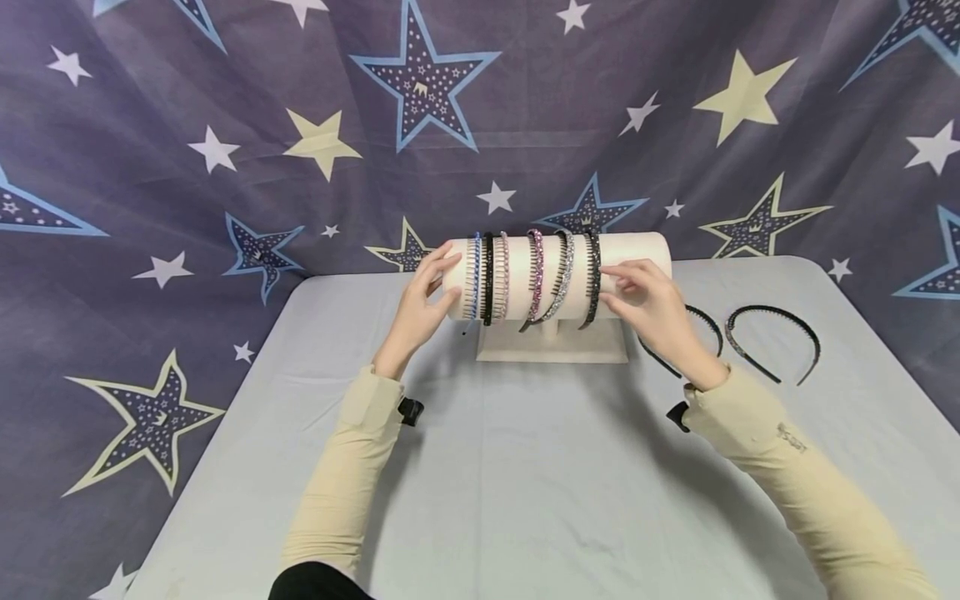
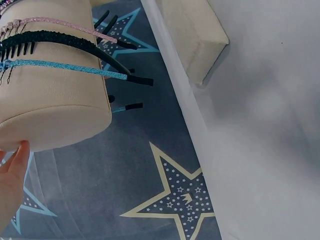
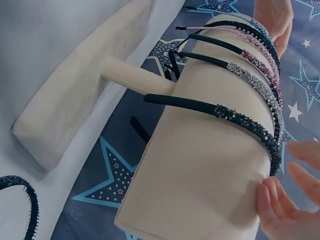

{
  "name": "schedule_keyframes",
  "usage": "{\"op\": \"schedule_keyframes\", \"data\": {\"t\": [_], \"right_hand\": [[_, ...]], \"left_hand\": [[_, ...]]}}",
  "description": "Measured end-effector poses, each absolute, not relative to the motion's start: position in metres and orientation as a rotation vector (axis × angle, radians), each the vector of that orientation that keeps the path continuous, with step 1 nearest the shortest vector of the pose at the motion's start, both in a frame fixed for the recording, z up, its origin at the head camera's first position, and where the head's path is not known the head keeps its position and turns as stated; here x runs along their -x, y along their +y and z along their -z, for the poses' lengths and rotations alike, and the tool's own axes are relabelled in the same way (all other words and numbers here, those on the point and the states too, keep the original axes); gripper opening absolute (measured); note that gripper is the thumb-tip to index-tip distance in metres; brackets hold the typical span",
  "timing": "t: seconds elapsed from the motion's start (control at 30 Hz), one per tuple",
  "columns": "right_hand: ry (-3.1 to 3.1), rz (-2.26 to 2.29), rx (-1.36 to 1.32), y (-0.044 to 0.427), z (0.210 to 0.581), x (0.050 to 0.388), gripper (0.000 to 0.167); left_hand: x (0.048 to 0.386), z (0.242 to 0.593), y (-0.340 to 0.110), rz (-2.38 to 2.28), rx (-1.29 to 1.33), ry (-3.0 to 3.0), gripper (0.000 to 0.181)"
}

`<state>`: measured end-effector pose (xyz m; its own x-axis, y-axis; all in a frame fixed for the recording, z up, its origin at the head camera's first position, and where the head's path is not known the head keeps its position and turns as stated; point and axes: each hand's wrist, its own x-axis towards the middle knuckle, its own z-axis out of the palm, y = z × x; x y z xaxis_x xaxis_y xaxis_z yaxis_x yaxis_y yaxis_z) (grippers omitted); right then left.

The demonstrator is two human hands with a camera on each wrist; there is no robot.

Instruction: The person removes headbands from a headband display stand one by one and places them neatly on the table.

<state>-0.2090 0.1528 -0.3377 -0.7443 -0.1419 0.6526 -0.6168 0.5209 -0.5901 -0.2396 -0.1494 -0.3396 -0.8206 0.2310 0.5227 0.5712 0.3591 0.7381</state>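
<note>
Cream roll (image 1: pixel 633 247) w/ six headbands (image 1: pixel 536 275), on stand (image 1: pixel 551 348) toward back of bench (image 1: pixel 525 467). L hand (image 1: pixel 418 308), fingers spread, touches roll's L end, no grip; R hand (image 1: pixel 651 307), part-open, touches roll by blk headband (image 1: pixel 593 279), holding nothing. Two loose headbands (image 1: pixel 772 307) at R; starry cloth (image 1: pixel 525 108) behind.

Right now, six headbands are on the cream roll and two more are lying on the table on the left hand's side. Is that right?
Not quite: the two loose headbands lie on the right hand's side of the table, as the head view shows. Six headbands are indeed on the cream roll.
</note>
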Motion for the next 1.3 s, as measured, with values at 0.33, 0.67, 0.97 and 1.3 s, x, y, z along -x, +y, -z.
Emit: {"op": "schedule_keyframes", "data": {"t": [0.33,0.67,0.97,1.3], "right_hand": [[-2.283,-1.196,-0.565,0.145,0.338,0.211,0.034],[-2.268,-1.139,-0.554,0.139,0.341,0.214,0.035],[-2.233,-1.101,-0.526,0.134,0.343,0.214,0.034],[-2.250,-1.041,-0.515,0.135,0.342,0.214,0.032]], "left_hand": [[0.224,0.324,-0.143,1.437,0.700,-2.310,0.038],[0.225,0.325,-0.144,1.458,0.698,-2.304,0.039],[0.224,0.324,-0.143,1.450,0.696,-2.313,0.038],[0.237,0.338,-0.148,1.437,0.699,-2.306,0.039]]}}
